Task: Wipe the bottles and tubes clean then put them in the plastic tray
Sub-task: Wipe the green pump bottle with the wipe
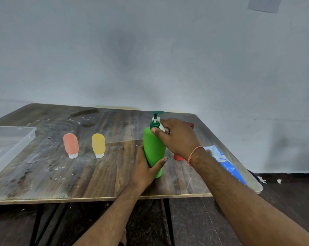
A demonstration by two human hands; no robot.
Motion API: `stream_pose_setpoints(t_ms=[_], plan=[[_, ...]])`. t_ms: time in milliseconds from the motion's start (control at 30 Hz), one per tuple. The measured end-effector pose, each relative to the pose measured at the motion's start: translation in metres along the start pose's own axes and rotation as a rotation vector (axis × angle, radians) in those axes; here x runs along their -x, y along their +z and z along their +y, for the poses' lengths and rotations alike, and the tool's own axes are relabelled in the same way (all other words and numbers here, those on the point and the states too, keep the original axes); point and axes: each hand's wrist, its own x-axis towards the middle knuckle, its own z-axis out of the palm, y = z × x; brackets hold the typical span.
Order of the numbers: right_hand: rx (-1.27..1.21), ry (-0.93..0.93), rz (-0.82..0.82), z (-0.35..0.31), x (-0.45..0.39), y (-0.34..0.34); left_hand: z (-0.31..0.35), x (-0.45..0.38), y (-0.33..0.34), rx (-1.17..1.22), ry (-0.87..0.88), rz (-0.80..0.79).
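One green pump bottle [154, 150] stands upright on the wooden bench [97, 176], right of centre. Two tubes stand cap-down to its left, well apart from it: one orange-pink tube [70, 144] and one yellow tube [98, 144], near each other but not touching. One clear plastic tray [11, 139] sits at the bench's left edge, partly cut off by the frame. One red item [178, 156] shows behind the right wrist, mostly hidden, and a second red bit [191, 124] peeks out beyond the right hand; what either is cannot be told. One blue-and-white packet [224, 162] lies along the bench's right edge.

The left hand [146, 167] is wrapped round the lower body of the green pump bottle, thumb across the front and fingers behind it. The right hand [178, 135] is curled at the bottle's neck, pinching a small white wipe [162, 127] against the dark green pump collar. An orange thread [194, 153] circles the right wrist.
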Motion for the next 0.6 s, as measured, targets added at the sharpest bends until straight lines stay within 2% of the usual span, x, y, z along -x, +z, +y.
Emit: stream_pose_setpoints(t_ms=[100, 233, 367, 600], plan=[[0.004, 0.033, 0.002, -0.003, 0.000, 0.001, -0.005, -0.001, 0.000, -0.008, -0.003, 0.045], [-0.081, 0.103, 0.079, -0.003, 0.006, 0.005, -0.013, -0.005, -0.003, -0.049, -0.070, 0.071], [-0.097, 0.160, 0.137, -0.006, 0.006, 0.010, -0.013, -0.004, -0.004, -0.092, -0.052, 0.098], [-0.225, 0.122, 0.144, 0.018, -0.006, 0.015, 0.001, 0.001, -0.007, -0.072, 0.041, 0.016]])
